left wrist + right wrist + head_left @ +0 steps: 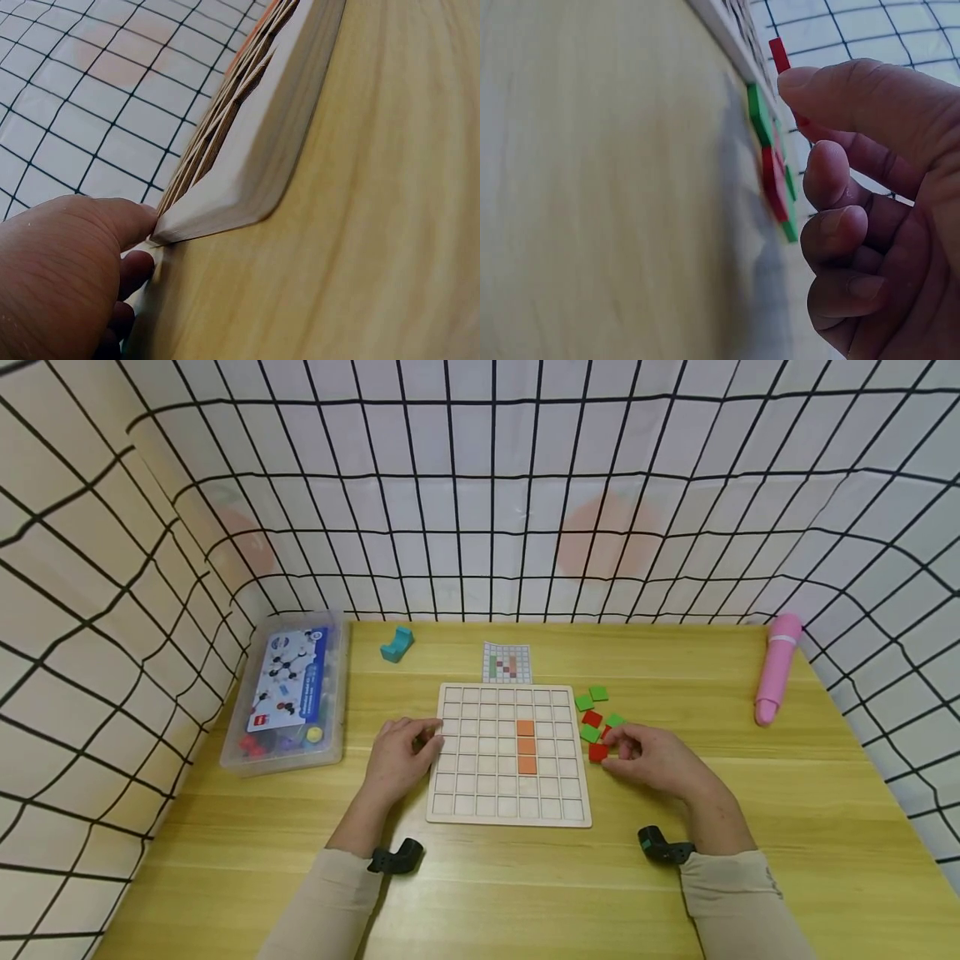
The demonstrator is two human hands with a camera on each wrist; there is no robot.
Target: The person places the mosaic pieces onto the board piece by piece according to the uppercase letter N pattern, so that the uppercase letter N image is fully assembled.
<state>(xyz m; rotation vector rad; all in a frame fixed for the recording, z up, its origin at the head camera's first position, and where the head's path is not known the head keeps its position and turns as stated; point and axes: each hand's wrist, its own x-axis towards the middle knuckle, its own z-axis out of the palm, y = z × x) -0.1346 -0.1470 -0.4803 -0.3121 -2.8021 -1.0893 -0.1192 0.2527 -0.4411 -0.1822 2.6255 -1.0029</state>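
Observation:
My left hand (399, 756) rests at the left edge of a wooden grid board (465, 810), thumb and fingertips right at its side; in the left wrist view the thumb (112, 217) meets the board's edge (247, 172). Three orange tiles (527, 746) stand in one column of the board. To the right of the board, my right hand (652, 760) pinches a red tile (778, 54) between thumb and forefinger, above the table, the other fingers curled. Loose green tiles (584, 702) and red tiles (592, 718) lie between this hand and the board.
Behind the board lies a small printed grid card (506, 662) with coloured squares. A clear plastic box (288, 685) stands at the left, with a teal curved block (397, 645) nearby. A pink cylindrical object (778, 668) lies far right. Grid-patterned cloth (465, 510) encloses the table.

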